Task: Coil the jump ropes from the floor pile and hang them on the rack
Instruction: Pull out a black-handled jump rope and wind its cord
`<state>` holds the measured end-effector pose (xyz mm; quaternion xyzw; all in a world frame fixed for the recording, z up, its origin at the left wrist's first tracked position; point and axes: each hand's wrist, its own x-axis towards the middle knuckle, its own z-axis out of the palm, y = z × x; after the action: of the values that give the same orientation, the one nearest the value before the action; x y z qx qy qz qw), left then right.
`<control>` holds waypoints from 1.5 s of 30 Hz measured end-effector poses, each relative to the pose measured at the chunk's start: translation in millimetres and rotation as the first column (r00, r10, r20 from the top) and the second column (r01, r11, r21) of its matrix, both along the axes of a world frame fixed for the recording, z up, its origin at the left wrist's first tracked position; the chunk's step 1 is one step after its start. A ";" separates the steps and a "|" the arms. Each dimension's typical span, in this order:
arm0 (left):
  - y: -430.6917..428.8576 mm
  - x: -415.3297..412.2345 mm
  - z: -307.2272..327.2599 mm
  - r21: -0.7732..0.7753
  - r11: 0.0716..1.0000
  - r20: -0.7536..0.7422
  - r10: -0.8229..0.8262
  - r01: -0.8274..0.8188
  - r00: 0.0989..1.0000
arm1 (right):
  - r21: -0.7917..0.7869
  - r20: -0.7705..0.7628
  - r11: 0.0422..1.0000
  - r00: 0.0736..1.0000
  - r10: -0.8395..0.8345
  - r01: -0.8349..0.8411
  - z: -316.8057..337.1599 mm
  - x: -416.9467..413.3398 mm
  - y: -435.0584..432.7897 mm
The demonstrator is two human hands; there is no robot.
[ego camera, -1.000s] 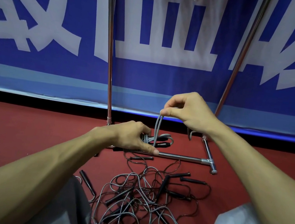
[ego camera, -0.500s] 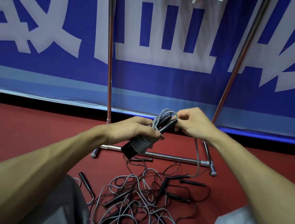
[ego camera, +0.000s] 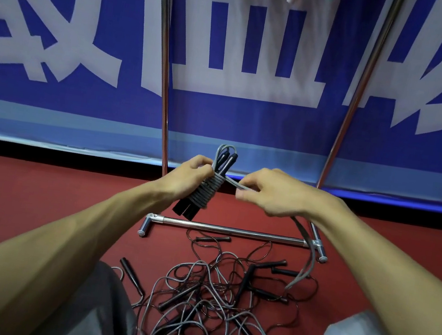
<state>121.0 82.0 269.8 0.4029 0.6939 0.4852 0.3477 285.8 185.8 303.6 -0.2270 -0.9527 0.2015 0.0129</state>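
Head view: the half-wound grey-corded jump rope w/ black handles point(ego camera: 208, 191) is gripped in the curled left hand point(ego camera: 188, 178), above the red floor point(ego camera: 39, 198) and in front of the chrome tube rack point(ego camera: 229, 229). Its taut grey tail point(ego camera: 236, 184) is pinched by the right hand point(ego camera: 269, 195). Risks, prob.: if tension is lost, the wraps are loosened; the trailing end may be snagged in the tangled floor pile of grey ropes point(ego camera: 209, 302) below.

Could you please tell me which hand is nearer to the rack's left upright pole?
Left. The left hand, gripping the rope bundle, is just right of the left upright pole; the right hand, pinching the loose strand, is farther right.
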 end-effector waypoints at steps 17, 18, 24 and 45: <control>-6.8 20.7 -7.0 -0.228 0.835 -0.480 -0.543 0.500 0.689 | 0.356 -0.134 0.927 0.976 0.173 -0.116 10.6 5.3 -14.0; -7.4 22.3 -7.1 -0.218 0.826 -0.471 -0.555 0.519 0.685 | 0.355 -0.135 0.932 0.983 0.126 -0.070 10.0 6.6 -11.1; -12.3 29.3 -4.5 -0.142 0.835 -0.264 -0.549 0.531 0.793 | 0.137 -0.190 0.980 0.974 -0.120 0.147 -0.1 10.5 9.5; 3.5 8.5 -1.6 0.141 0.986 0.160 0.065 -0.088 0.985 | -0.076 0.125 0.993 0.989 -0.082 0.092 4.3 0.4 -6.1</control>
<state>129.6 85.5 268.2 0.3614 0.6419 0.5782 0.3507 286.2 179.7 307.9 -0.2804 -0.9320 0.2250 -0.0458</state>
